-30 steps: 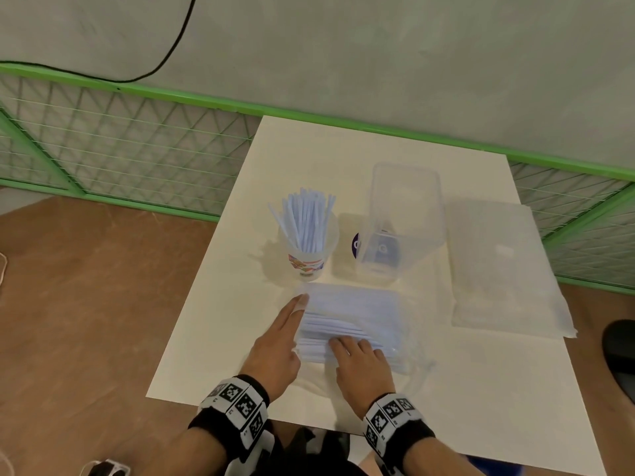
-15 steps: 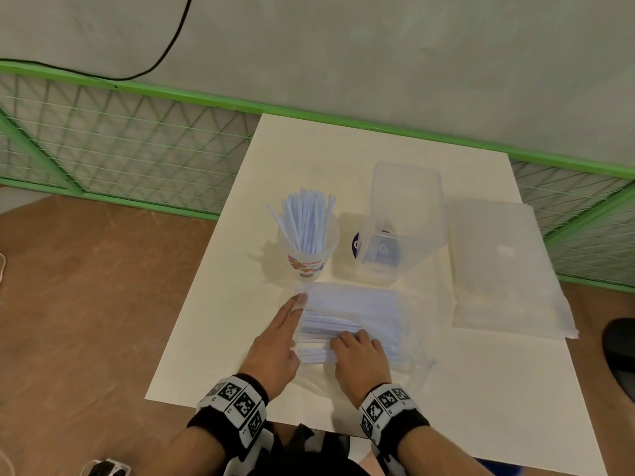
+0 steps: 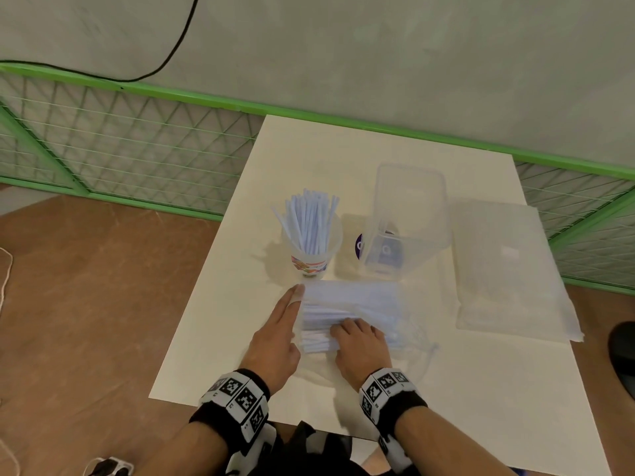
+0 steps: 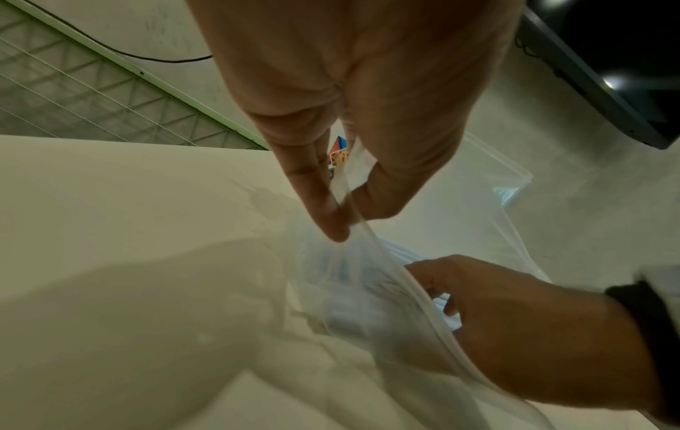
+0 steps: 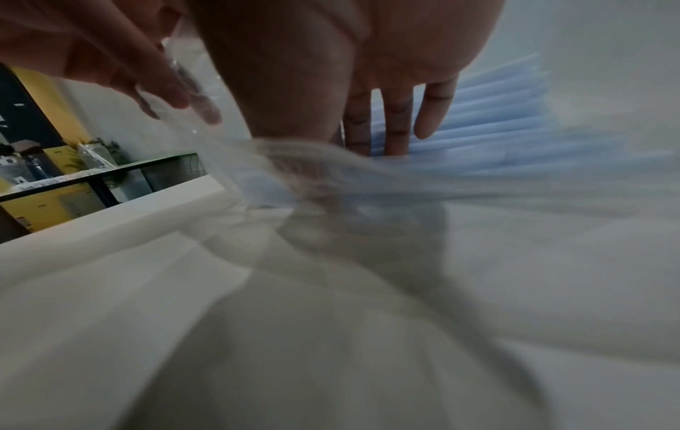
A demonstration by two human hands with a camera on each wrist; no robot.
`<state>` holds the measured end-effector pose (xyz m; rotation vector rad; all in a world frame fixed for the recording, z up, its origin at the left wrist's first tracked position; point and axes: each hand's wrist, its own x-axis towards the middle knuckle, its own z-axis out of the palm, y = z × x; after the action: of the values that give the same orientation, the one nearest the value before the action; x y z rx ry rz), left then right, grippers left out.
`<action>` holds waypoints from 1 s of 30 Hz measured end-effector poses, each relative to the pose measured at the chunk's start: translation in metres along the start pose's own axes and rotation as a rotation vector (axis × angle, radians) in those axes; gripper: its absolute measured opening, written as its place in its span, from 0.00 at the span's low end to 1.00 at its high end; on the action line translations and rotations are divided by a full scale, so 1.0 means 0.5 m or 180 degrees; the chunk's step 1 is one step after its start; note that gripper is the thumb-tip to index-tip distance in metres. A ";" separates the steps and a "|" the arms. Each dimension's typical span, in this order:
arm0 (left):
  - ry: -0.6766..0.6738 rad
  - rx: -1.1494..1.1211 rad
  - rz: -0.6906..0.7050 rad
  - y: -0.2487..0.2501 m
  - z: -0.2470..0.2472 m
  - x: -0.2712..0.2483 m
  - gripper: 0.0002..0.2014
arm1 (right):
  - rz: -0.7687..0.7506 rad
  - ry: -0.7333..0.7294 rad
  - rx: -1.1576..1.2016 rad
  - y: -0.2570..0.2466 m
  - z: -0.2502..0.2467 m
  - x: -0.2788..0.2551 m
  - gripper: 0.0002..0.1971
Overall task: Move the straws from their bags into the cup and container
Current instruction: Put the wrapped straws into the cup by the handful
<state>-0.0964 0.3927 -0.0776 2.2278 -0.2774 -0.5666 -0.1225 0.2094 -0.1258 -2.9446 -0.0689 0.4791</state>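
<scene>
On the table (image 3: 220, 338), the left hand (image 3: 275, 341) pinches the bag (image 3: 354, 297) rim (clear plastic); the right hand (image 3: 360, 345), inside, curls around loose straws (image 3: 319, 338). Beyond stand a straw-filled cup (image 3: 314, 259) and an upright container (image 3: 409, 218).

Right hand (image 3: 360, 341) fingertips hidden inside the bag (image 3: 350, 304), near bag film (image 5: 331, 291) blurred — dark object (image 3: 623, 355) cut off.

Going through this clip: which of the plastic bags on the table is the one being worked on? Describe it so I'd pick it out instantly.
On the white table, look at the near edge, just in front of the cup of straws. The bag lies there with blue straws inside, the left hand at its open end and the right hand reaching in. The other bag, to the right, lies flat and untouched.
</scene>
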 end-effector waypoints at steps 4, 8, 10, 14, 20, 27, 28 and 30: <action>0.0054 0.0010 -0.0006 0.002 -0.008 0.001 0.51 | -0.0073 -0.0096 -0.0161 0.003 -0.013 0.022 0.21; 0.0060 0.0032 -0.0029 0.000 -0.010 -0.003 0.51 | -0.0084 -0.0130 -0.0258 -0.001 -0.013 0.023 0.19; 0.0053 0.0042 -0.0035 0.001 -0.009 -0.006 0.51 | -0.0079 -0.0128 -0.0299 -0.001 -0.011 0.020 0.19; 0.0054 0.0055 -0.0048 0.000 -0.006 -0.010 0.51 | -0.0074 -0.0204 -0.0282 -0.002 -0.009 0.018 0.20; 0.0055 0.0116 -0.0029 0.002 -0.008 -0.012 0.51 | -0.0254 -0.0289 -0.0488 -0.003 -0.012 0.017 0.19; 0.0095 0.0147 0.0036 -0.005 -0.005 -0.012 0.52 | -0.0350 -0.0187 -0.0419 -0.009 -0.001 0.008 0.22; 0.0098 0.0139 0.0043 -0.005 -0.004 -0.012 0.52 | -0.0348 -0.0193 -0.0443 -0.009 0.003 0.008 0.22; 0.0103 0.0125 0.0061 -0.006 -0.003 -0.011 0.52 | -0.0329 -0.0207 -0.0500 -0.009 0.007 0.009 0.21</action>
<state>-0.1005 0.3977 -0.0771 2.2676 -0.2951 -0.5185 -0.1193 0.2149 -0.1299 -3.0575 -0.2772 0.5792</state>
